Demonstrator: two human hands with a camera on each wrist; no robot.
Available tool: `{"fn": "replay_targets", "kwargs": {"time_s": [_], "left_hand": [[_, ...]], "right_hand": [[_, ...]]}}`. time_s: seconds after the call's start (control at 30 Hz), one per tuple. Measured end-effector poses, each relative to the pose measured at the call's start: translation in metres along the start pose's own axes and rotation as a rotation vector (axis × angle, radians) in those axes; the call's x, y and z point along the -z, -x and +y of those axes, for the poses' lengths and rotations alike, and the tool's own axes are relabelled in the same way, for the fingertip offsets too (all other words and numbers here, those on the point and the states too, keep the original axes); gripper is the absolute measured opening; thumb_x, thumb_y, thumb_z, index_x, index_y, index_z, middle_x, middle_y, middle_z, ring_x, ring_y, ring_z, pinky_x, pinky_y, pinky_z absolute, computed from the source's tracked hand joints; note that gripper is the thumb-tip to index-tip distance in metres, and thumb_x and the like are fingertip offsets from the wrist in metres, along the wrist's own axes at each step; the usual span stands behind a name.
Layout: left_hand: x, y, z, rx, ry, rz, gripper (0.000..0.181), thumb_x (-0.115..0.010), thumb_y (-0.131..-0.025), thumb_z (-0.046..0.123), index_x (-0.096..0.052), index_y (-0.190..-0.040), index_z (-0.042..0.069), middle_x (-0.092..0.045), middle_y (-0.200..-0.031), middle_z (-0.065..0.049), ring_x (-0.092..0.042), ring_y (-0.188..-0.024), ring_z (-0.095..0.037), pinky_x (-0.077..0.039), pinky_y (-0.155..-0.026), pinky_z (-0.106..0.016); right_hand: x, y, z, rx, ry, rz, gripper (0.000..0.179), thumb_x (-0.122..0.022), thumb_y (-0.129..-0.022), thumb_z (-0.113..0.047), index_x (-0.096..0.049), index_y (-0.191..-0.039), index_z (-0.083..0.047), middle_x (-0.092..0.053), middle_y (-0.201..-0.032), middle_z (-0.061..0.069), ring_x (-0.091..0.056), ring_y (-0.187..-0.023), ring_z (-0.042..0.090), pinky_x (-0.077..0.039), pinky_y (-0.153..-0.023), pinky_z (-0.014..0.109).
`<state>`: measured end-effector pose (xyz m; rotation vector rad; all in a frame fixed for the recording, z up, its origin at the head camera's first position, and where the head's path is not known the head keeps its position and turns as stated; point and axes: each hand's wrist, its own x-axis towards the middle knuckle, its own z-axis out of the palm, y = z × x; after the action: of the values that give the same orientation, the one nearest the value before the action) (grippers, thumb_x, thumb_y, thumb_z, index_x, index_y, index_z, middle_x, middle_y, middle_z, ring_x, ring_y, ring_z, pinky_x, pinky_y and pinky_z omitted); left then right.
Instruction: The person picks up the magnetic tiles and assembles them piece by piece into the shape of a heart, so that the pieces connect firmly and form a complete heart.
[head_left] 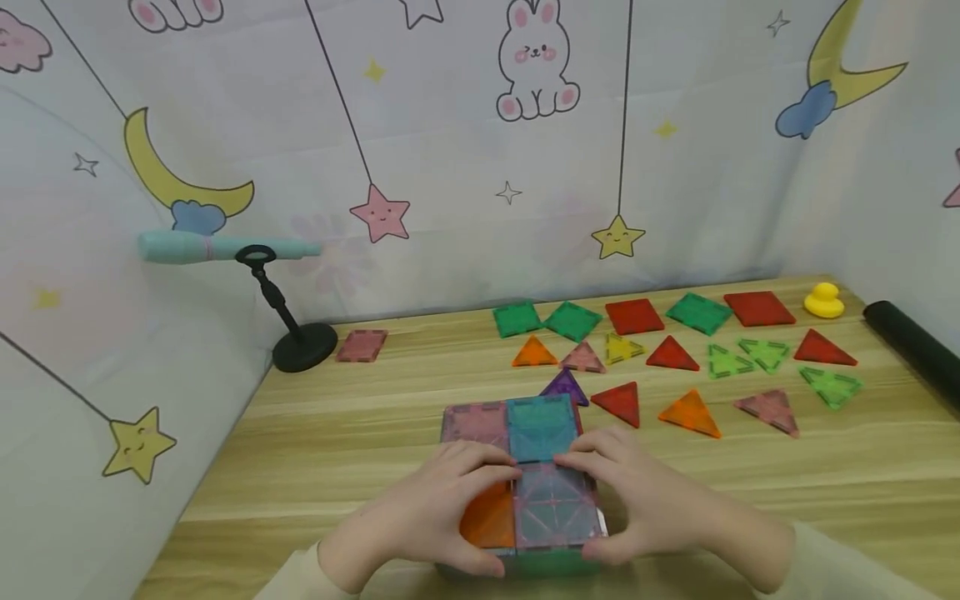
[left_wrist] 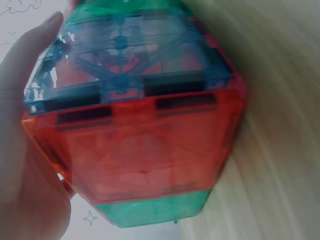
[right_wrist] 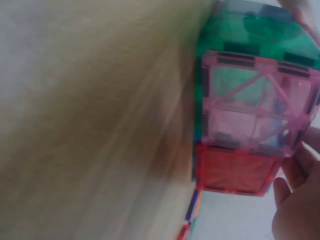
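Observation:
A box of translucent magnetic tiles (head_left: 555, 504) stands near the table's front edge. Its top has a pink tile (head_left: 476, 421) and a teal tile (head_left: 542, 427) behind, an orange tile (head_left: 489, 518) and a pale pinkish tile in front. My left hand (head_left: 450, 500) holds the left side, fingers bent over the top and thumb at the near edge. On the right, my right hand (head_left: 637, 492) grips the box, fingertips on the top edge. Side walls show a blue tile (left_wrist: 125, 60) and red tile (left_wrist: 145, 150) in the left wrist view, a pink tile (right_wrist: 257, 102) in the right.
Loose square tiles (head_left: 633, 317) and triangle tiles (head_left: 690, 412) lie behind and right of the box. A lone pink tile (head_left: 362, 345) lies left, beside a toy telescope (head_left: 225, 248) on a black stand. A yellow duck (head_left: 823, 300) and black tube (head_left: 915, 354) are far right.

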<state>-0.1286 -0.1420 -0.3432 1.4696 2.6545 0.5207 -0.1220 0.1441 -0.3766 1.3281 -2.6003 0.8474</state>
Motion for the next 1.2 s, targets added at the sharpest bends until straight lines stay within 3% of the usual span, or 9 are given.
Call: {"fn": "replay_targets", "kwargs": {"time_s": [0.2, 0.37, 0.5, 0.6, 0.73, 0.87, 1.0, 1.1, 1.2], "left_hand": [[-0.007, 0.003, -0.003, 0.007, 0.006, 0.031, 0.07, -0.072, -0.075, 0.054, -0.054, -0.13, 0.017, -0.046, -0.132, 0.006, -0.038, -0.122, -0.013, -0.032, -0.1, -0.043], [-0.009, 0.006, -0.006, 0.0, 0.018, 0.046, 0.068, -0.069, -0.077, 0.055, -0.053, -0.131, 0.018, -0.045, -0.134, 0.007, -0.038, -0.122, -0.013, -0.033, -0.1, -0.043], [-0.01, 0.012, -0.014, -0.029, -0.011, 0.101, 0.068, -0.069, -0.077, 0.055, -0.054, -0.13, 0.017, -0.046, -0.132, 0.005, -0.04, -0.121, -0.014, -0.035, -0.099, -0.042], [-0.007, 0.019, -0.024, -0.028, -0.032, 0.15, 0.067, -0.072, -0.075, 0.052, -0.055, -0.129, 0.016, -0.048, -0.13, 0.003, -0.041, -0.119, -0.015, -0.036, -0.097, -0.043], [-0.003, 0.028, -0.035, -0.038, -0.056, 0.214, 0.061, -0.077, -0.072, 0.042, -0.059, -0.126, 0.02, -0.052, -0.127, 0.002, -0.043, -0.116, -0.017, -0.038, -0.093, -0.045], [-0.003, 0.032, -0.039, -0.128, -0.13, 0.273, 0.048, -0.075, -0.076, 0.032, -0.063, -0.121, 0.023, -0.055, -0.124, 0.001, -0.047, -0.112, -0.018, -0.04, -0.089, -0.044], [-0.005, 0.031, -0.036, -0.238, -0.204, 0.323, 0.041, -0.072, -0.079, 0.025, -0.066, -0.119, 0.021, -0.058, -0.123, -0.001, -0.051, -0.109, -0.018, -0.043, -0.086, -0.039], [-0.006, 0.032, -0.035, -0.276, -0.253, 0.355, 0.042, -0.073, -0.079, 0.024, -0.066, -0.12, 0.019, -0.058, -0.123, -0.003, -0.051, -0.108, -0.02, -0.044, -0.086, -0.039], [-0.007, 0.034, -0.034, -0.283, -0.284, 0.371, 0.043, -0.073, -0.079, 0.025, -0.065, -0.121, 0.018, -0.058, -0.125, -0.004, -0.051, -0.109, -0.022, -0.043, -0.086, -0.039]], "right_hand": [[-0.001, 0.011, 0.006, -0.042, -0.06, 0.053, 0.082, -0.073, -0.075, -0.053, -0.043, -0.139, -0.012, -0.036, -0.13, -0.001, -0.035, -0.115, 0.017, -0.046, -0.086, 0.039], [-0.001, 0.015, 0.009, -0.166, -0.194, -0.022, 0.098, -0.077, -0.072, -0.049, -0.025, -0.148, -0.013, -0.026, -0.142, 0.007, -0.039, -0.119, 0.026, -0.047, -0.088, 0.044], [-0.006, 0.007, 0.008, -0.193, -0.333, -0.051, 0.1, -0.077, -0.075, -0.043, -0.019, -0.15, -0.011, -0.018, -0.147, 0.012, -0.048, -0.116, 0.027, -0.046, -0.091, 0.04], [-0.012, -0.005, 0.007, -0.197, -0.369, -0.054, 0.099, -0.076, -0.076, -0.042, -0.019, -0.15, -0.008, -0.015, -0.149, 0.012, -0.05, -0.116, 0.026, -0.045, -0.093, 0.039], [-0.02, -0.024, 0.01, -0.152, -0.383, -0.039, 0.094, -0.077, -0.077, -0.038, -0.023, -0.148, -0.008, -0.013, -0.151, 0.014, -0.045, -0.122, 0.027, -0.043, -0.095, 0.042], [-0.025, -0.033, 0.012, -0.067, -0.297, 0.005, 0.073, -0.072, -0.081, -0.04, -0.039, -0.143, -0.02, -0.017, -0.151, 0.012, -0.036, -0.129, 0.031, -0.041, -0.094, 0.051], [-0.027, -0.033, 0.011, 0.203, -0.078, 0.142, 0.044, -0.067, -0.087, -0.036, -0.059, -0.127, -0.021, -0.037, -0.141, 0.012, -0.037, -0.124, 0.03, -0.044, -0.091, 0.047], [-0.028, -0.033, 0.009, 0.366, 0.067, 0.235, 0.036, -0.064, -0.089, -0.032, -0.064, -0.122, -0.017, -0.049, -0.132, 0.011, -0.043, -0.117, 0.029, -0.044, -0.09, 0.041], [-0.025, -0.036, 0.009, 0.287, 0.023, 0.18, 0.044, -0.063, -0.091, -0.031, -0.058, -0.129, -0.011, -0.048, -0.134, 0.01, -0.042, -0.12, 0.029, -0.042, -0.092, 0.045]]}}
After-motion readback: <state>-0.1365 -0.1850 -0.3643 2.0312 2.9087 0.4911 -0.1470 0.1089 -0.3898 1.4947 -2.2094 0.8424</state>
